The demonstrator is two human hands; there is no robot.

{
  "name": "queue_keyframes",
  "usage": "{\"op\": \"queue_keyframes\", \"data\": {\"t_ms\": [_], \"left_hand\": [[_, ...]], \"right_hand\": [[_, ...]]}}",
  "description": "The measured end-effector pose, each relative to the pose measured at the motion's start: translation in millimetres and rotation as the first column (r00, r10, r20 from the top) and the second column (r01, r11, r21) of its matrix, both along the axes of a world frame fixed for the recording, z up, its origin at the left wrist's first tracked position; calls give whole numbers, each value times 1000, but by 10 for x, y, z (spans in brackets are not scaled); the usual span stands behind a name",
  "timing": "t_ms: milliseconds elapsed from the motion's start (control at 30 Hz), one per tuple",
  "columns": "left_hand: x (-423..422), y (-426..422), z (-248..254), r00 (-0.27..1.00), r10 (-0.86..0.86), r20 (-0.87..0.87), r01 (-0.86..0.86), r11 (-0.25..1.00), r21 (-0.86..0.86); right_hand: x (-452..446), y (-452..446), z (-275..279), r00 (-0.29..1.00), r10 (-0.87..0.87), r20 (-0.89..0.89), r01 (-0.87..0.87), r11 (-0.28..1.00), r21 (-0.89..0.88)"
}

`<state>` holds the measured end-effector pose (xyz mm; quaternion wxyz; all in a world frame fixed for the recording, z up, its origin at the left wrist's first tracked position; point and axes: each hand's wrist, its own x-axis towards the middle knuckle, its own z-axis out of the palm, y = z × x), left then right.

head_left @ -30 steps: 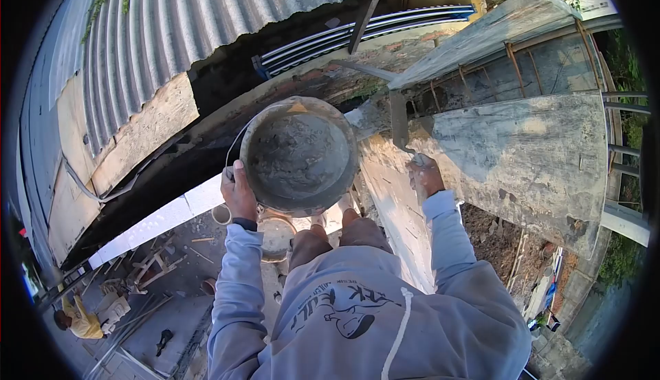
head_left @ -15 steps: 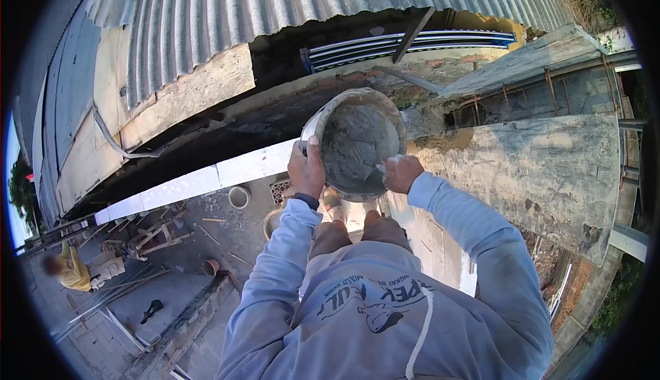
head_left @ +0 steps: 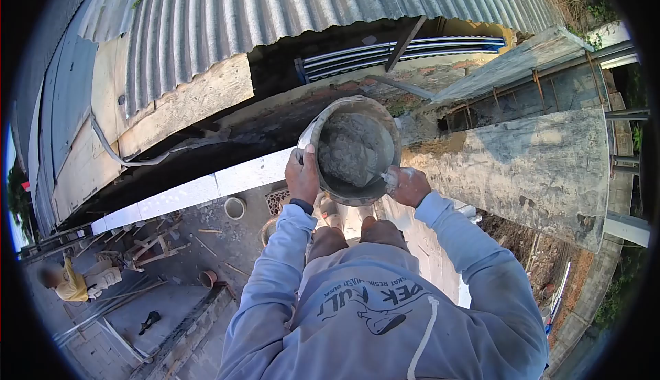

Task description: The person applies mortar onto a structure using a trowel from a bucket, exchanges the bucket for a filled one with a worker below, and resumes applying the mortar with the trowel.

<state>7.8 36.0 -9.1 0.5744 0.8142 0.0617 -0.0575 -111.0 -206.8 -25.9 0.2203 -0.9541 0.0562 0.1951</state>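
Note:
A bucket of wet grey mortar is held up in front of me, its mouth tilted toward me. My left hand grips its left side, thumb up along the rim and fingers hidden behind. At the lower right rim, my right hand is closed around what looks like a trowel's handle. The trowel's blade seems to rest in the mortar, smeared grey and hard to make out. Mortar whitens the fingers of that hand.
A corrugated roof hangs ahead. Right of the bucket are formwork boards with rusty rebar. Far below stand another bucket and a person in yellow beside timber. A pale ledge runs leftward.
The view has shifted slightly. My right hand has moved a little down and right against the rim, and more of the light blade-like patch shows in the mortar. My left hand keeps its grip.

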Motion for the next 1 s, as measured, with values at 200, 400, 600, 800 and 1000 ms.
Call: {"op": "queue_keyframes", "data": {"t_ms": [200,400,600,800,1000], "left_hand": [[48,72,-87,1000,9,27,-8,999,-47],[75,263,-181,997,28,-76,-36,993,-112],[112,322,-99,996,46,-78,-56,989,-135],[143,271,-199,991,88,-98,-101,984,-147],[131,246,-223,988,133,-78,-142,982,-126]], "right_hand": [[-179,-198,236,998,-52,-38,54,998,41],[-363,-433,449,982,-182,-44,185,976,111],[-562,-1240,224,751,-441,-491,653,603,458],[-391,-1904,-854,406,-618,-673,810,-98,578],[-491,-1347,-720,320,-699,-640,773,-197,602]]}}
